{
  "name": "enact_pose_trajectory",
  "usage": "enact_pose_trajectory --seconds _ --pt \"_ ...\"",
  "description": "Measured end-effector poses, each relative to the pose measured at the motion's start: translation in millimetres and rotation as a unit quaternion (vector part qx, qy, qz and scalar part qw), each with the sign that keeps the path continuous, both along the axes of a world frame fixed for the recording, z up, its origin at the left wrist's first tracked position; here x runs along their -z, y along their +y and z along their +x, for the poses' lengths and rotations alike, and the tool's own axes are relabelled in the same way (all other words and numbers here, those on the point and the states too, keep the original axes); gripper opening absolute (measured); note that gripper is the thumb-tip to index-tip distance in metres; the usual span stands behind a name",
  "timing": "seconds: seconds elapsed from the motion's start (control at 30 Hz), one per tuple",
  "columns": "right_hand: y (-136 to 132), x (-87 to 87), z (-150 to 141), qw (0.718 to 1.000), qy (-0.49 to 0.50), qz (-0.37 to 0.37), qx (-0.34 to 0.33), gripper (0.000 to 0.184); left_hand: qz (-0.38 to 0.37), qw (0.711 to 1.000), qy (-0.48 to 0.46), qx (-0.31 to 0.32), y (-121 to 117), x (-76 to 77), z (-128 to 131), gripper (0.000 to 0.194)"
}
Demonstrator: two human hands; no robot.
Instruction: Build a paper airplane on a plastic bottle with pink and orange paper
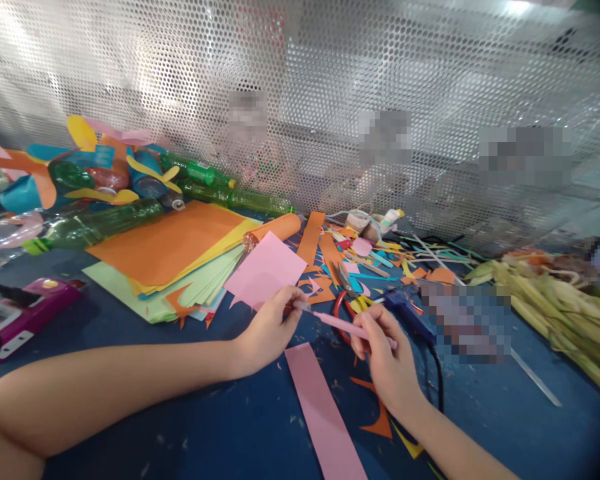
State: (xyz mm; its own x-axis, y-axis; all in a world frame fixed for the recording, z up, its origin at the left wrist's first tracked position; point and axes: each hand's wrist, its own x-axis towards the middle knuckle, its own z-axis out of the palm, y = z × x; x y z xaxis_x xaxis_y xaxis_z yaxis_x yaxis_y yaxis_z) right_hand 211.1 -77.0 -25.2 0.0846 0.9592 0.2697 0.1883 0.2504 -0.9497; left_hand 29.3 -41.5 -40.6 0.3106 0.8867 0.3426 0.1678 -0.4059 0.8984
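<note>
Right hand (387, 353) curled around a pink pen (341, 325), thumb and fingers closed on the barrel, tip pointing left. Left hand (266, 331) pinched, fingertips together on a small clear piece (304, 305) just beside the pen tip — whether they touch, cannot tell. Pen sits above the blue table (220, 417), between the hands. Near side, below it: long pink strip (324, 413). Far left of pen: pink sheet (267, 270). Far side, close by: scissors (345, 281), blades apart. Right: blue glue gun (413, 315).
</note>
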Motion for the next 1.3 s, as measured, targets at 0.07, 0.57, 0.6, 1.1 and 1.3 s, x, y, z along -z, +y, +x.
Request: enact_pose_trajectory --seconds 0.07,0.57,0.6,1.1,1.3 --pt "-0.4 -0.5 -0.1 1.0 -0.005 -0.002 0.001 0.029 -0.002 1.0 -0.001 0.0 -0.2 0.0 0.1 0.015" --pt "5.0 -0.3 -0.3 0.996 0.038 -0.083 -0.003 0.022 -0.081 0.995 -0.052 0.004 -2.0 -8.3 0.3 0.02" --pt "5.3 -0.4 -0.3 0.995 0.051 -0.089 -0.002 0.022 -0.094 0.993 -0.071 0.003 -1.8 -9.2 0.3 0.02" --pt "10.7 3.1 1.3 0.993 0.061 -0.093 -0.045 0.022 -0.147 0.976 -0.162 -0.002 6.2 -2.8 -0.2 0.013" --pt "6.8 3.5 -1.1 0.99 0.092 -0.076 -0.081 0.017 -0.205 0.952 -0.223 0.028 4.3 -5.1 1.7 0.024"
